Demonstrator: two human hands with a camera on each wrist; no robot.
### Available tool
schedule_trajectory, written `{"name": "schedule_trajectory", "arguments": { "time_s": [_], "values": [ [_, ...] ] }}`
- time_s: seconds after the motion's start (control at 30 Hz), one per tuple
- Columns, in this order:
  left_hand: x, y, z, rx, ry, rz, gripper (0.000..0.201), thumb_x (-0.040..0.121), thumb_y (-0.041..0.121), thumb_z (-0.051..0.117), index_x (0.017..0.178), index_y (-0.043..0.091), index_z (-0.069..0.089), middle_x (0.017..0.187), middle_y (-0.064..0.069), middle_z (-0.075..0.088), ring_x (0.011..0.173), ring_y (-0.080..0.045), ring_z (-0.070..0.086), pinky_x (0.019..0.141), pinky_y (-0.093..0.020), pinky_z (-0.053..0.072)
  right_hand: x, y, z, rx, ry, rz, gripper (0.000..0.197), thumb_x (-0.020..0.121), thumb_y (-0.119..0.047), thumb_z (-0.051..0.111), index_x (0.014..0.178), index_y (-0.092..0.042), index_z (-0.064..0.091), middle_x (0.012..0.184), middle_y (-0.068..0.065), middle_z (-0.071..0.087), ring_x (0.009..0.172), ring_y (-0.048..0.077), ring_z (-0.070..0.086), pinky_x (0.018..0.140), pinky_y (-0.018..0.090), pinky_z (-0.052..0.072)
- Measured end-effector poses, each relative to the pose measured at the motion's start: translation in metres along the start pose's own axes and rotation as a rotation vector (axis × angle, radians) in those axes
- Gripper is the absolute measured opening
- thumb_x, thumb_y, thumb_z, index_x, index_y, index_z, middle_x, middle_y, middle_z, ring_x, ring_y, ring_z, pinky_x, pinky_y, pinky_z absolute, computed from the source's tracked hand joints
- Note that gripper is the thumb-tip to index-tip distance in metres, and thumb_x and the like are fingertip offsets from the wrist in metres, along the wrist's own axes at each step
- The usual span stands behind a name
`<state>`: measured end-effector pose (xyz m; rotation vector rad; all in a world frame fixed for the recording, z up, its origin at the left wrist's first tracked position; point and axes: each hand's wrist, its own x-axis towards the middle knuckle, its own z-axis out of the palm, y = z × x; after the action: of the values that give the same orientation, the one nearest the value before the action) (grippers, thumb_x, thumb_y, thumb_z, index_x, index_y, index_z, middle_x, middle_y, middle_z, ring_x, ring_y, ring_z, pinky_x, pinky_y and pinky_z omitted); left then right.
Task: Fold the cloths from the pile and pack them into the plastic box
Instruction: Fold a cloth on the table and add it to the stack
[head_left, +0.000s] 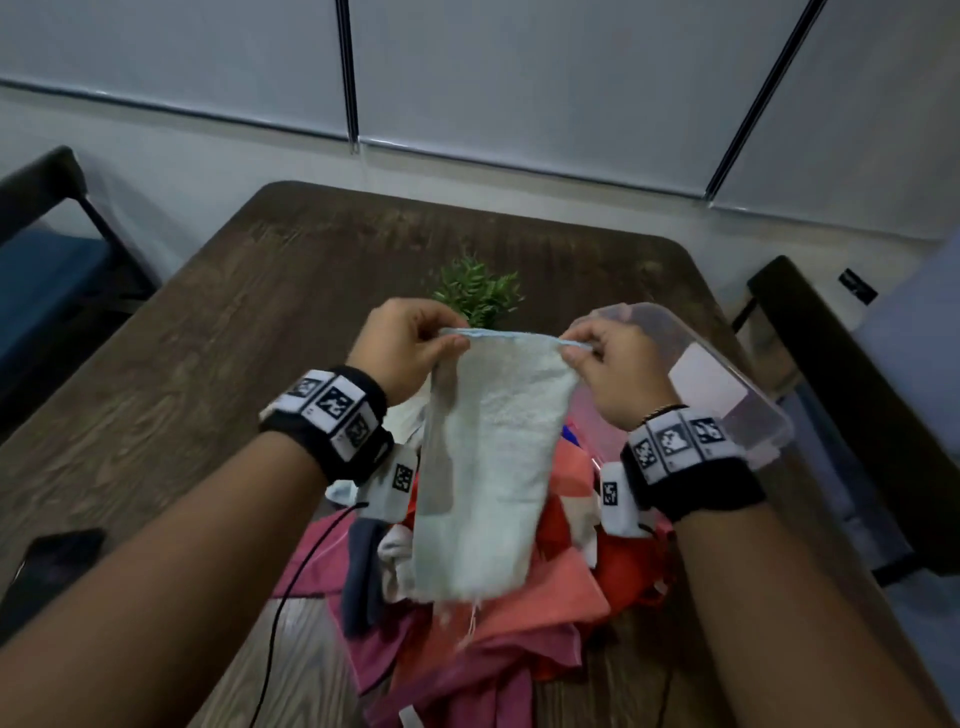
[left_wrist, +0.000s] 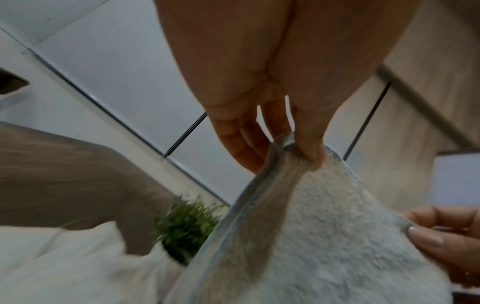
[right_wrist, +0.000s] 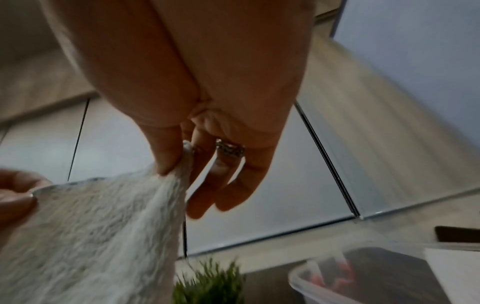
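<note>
A pale, fluffy cloth (head_left: 488, 457) with a blue hem hangs in the air over the pile. My left hand (head_left: 415, 345) pinches its top left corner and my right hand (head_left: 602, 356) pinches its top right corner. The left wrist view shows my left thumb pressed on the cloth (left_wrist: 324, 236); the right wrist view shows my right thumb and finger pinching the cloth (right_wrist: 91, 236). The pile of pink, orange, red, grey and white cloths (head_left: 519, 613) lies beneath on the table. The clear plastic box (head_left: 737, 384) stands to the right, behind my right hand, holding some red cloth.
A small green plant (head_left: 480, 288) stands behind the held cloth on the dark wooden table (head_left: 208, 322). A dark phone (head_left: 57, 556) lies near the left edge. Dark chairs (head_left: 47, 249) flank the table. Thin black cables (head_left: 291, 597) trail from my wristbands.
</note>
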<state>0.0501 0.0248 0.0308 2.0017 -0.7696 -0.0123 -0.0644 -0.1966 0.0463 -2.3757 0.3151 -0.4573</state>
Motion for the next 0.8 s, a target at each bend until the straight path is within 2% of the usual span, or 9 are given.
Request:
{"name": "schedule_trajectory", "arguments": {
  "time_s": [0.1,0.17,0.2,0.3,0.37,0.53,0.63,0.7,0.8],
  "values": [
    [-0.01,-0.032,0.016,0.096,-0.079,-0.068,0.006,0.082,0.026,0.078,0.083,0.03,0.074,0.076,0.008,0.071,0.072,-0.008,0.065,0.067,-0.026,0.049,-0.011,0.028,0.021,-0.093,-0.129,0.027,0.006,0.088,-0.013,0.069,0.092,-0.016,0.073,0.083,-0.006,0.069,0.077,0.007,0.06,0.068,0.014,0.043],
    [-0.025,-0.049,0.021,0.116,-0.237,-0.097,0.009,0.078,0.024,0.082,0.081,0.03,0.076,0.073,0.003,0.072,0.068,-0.012,0.065,0.067,-0.033,0.054,-0.03,0.046,0.035,-0.111,-0.237,0.044,0.007,0.085,-0.013,0.073,0.09,-0.017,0.075,0.077,-0.01,0.067,0.072,0.002,0.059,0.065,0.012,0.04],
    [-0.034,-0.055,0.024,0.145,-0.341,-0.11,0.01,0.075,0.022,0.084,0.081,0.028,0.077,0.071,0.004,0.072,0.065,-0.008,0.063,0.067,-0.031,0.054,-0.041,0.056,0.042,-0.106,-0.291,0.059,0.008,0.083,-0.012,0.075,0.089,-0.018,0.075,0.075,-0.013,0.066,0.07,0.002,0.059,0.065,0.011,0.04],
    [-0.064,-0.059,0.038,0.226,-0.636,-0.155,0.014,0.072,0.021,0.086,0.083,0.023,0.079,0.063,0.022,0.066,0.059,0.007,0.059,0.065,-0.014,0.049,-0.073,0.077,0.06,-0.062,-0.425,0.107,0.011,0.08,-0.01,0.078,0.085,-0.02,0.077,0.067,-0.021,0.064,0.065,-0.002,0.059,0.064,0.007,0.04],
    [-0.078,-0.056,0.046,0.233,-0.777,-0.157,0.015,0.073,0.017,0.085,0.086,0.019,0.08,0.055,0.03,0.061,0.056,0.011,0.058,0.061,-0.006,0.044,-0.088,0.085,0.066,-0.036,-0.5,0.128,0.015,0.077,-0.011,0.08,0.078,-0.025,0.076,0.061,-0.024,0.064,0.06,-0.006,0.059,0.061,0.007,0.04],
    [-0.085,-0.055,0.055,0.301,-0.928,-0.137,0.015,0.074,0.014,0.082,0.089,0.018,0.08,0.057,0.025,0.061,0.053,0.012,0.055,0.058,-0.004,0.039,-0.105,0.095,0.075,0.014,-0.622,0.134,0.013,0.074,-0.009,0.082,0.08,-0.02,0.078,0.059,-0.021,0.065,0.062,-0.004,0.062,0.062,0.013,0.047],
    [-0.087,-0.057,0.058,0.392,-1.029,-0.148,0.022,0.075,0.021,0.083,0.097,0.02,0.079,0.064,0.025,0.059,0.053,0.016,0.053,0.059,-0.003,0.037,-0.111,0.093,0.083,-0.082,-0.75,0.118,0.021,0.075,-0.021,0.084,0.094,-0.016,0.078,0.077,-0.016,0.069,0.076,-0.001,0.065,0.072,0.015,0.05],
    [-0.085,-0.058,0.058,0.38,-0.94,-0.132,0.024,0.076,0.032,0.081,0.098,0.023,0.078,0.073,0.023,0.065,0.066,0.013,0.059,0.068,-0.006,0.044,-0.109,0.094,0.087,-0.161,-0.701,0.179,0.027,0.077,-0.03,0.082,0.1,-0.018,0.075,0.089,-0.01,0.07,0.084,0.003,0.064,0.082,0.021,0.051],
    [-0.078,-0.072,0.061,0.449,-0.397,-0.107,0.03,0.084,0.038,0.07,0.11,0.023,0.068,0.105,0.003,0.065,0.094,-0.017,0.061,0.086,-0.03,0.049,-0.095,0.098,0.095,-0.192,-0.399,0.263,0.036,0.081,-0.03,0.076,0.113,-0.019,0.065,0.111,-0.003,0.065,0.102,0.015,0.061,0.095,0.033,0.049]
  ]
}}
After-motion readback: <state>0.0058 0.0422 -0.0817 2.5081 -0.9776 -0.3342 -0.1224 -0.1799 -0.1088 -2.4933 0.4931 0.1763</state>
